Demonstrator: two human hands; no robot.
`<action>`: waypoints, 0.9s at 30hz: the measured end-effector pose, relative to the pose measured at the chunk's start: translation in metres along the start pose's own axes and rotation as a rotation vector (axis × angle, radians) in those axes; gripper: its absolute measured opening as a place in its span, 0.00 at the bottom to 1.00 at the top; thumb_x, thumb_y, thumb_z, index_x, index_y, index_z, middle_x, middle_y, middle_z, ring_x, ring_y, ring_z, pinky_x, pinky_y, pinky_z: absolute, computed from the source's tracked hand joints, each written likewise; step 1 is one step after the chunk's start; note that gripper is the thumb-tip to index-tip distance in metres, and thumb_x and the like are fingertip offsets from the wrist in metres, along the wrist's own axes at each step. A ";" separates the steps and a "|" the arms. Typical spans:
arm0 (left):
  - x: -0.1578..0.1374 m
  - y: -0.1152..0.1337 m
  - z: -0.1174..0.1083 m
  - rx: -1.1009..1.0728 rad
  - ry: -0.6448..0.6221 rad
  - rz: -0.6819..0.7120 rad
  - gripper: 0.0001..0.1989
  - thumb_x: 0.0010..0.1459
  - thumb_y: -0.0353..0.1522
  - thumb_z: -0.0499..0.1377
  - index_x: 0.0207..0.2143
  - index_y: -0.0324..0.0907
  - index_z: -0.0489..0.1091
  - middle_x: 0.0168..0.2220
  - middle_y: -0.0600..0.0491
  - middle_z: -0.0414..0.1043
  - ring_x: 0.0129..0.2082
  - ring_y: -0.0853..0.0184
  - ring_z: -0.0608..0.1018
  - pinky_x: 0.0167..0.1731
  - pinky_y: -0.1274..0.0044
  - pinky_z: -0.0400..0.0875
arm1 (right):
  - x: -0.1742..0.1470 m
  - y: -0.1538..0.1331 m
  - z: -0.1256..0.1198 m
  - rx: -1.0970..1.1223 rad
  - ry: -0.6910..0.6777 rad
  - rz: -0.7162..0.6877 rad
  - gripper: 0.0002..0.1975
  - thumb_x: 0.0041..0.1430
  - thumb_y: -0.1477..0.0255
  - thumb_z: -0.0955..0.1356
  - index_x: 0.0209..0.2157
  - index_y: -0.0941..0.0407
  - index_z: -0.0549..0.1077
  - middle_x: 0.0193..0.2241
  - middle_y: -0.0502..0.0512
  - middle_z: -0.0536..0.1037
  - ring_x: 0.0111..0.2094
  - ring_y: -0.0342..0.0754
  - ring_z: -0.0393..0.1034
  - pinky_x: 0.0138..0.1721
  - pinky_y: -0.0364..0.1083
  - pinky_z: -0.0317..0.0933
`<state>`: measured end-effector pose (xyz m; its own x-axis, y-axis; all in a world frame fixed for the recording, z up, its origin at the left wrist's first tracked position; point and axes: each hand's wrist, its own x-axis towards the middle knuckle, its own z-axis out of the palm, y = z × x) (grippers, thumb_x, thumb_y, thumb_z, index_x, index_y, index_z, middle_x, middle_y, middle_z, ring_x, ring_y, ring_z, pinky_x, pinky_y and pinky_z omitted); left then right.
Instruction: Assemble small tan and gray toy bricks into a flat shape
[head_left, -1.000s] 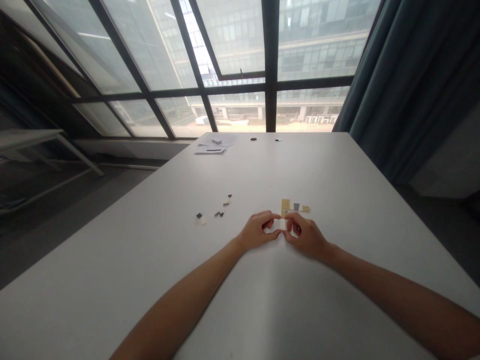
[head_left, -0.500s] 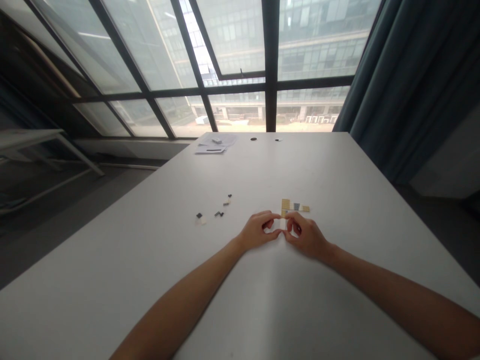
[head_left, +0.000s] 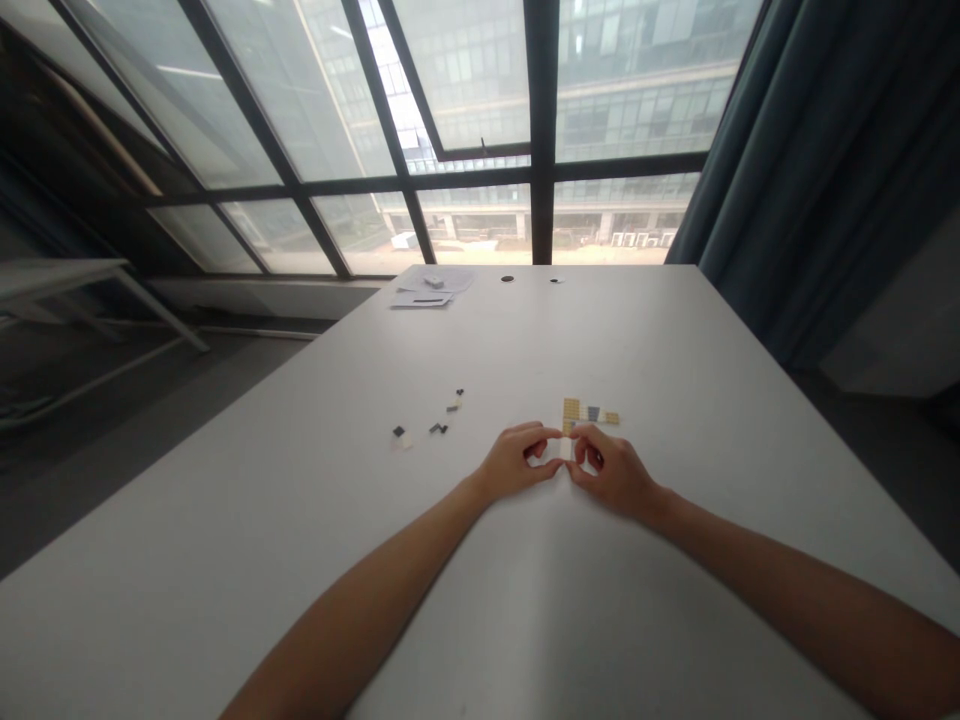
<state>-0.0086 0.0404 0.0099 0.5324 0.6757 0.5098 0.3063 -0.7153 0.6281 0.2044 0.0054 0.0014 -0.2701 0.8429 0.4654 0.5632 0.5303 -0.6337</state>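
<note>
A small white block-like piece (head_left: 566,448) sits between my two hands at the near end of a flat tan, white and grey brick assembly (head_left: 572,409). My left hand (head_left: 523,458) pinches the piece from the left with thumb and forefinger. From the right, my right hand (head_left: 611,467) closes thumb and fingertips on the same piece. Fingers partly cover it, so I cannot tell whether it is joined to the tan part. The assembly stretches right behind my right hand, with a grey section (head_left: 593,413) in its middle.
Several small loose pieces, dark and pale, lie left of my hands, among them a dark piece (head_left: 398,431) and a grey piece (head_left: 451,408). Papers (head_left: 421,298) with a small white object (head_left: 433,282) rest at the far left of the white table (head_left: 300,520).
</note>
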 end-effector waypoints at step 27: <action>0.001 0.004 -0.001 -0.033 -0.060 -0.090 0.17 0.56 0.34 0.64 0.48 0.39 0.74 0.25 0.59 0.63 0.24 0.74 0.64 0.27 0.81 0.59 | 0.000 0.002 0.000 0.003 -0.012 -0.003 0.14 0.54 0.71 0.70 0.42 0.54 0.67 0.25 0.44 0.72 0.21 0.39 0.60 0.26 0.40 0.55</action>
<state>-0.0079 0.0388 0.0137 0.5510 0.7241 0.4149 0.3290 -0.6454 0.6894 0.2057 0.0065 0.0007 -0.2811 0.8420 0.4604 0.5602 0.5335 -0.6337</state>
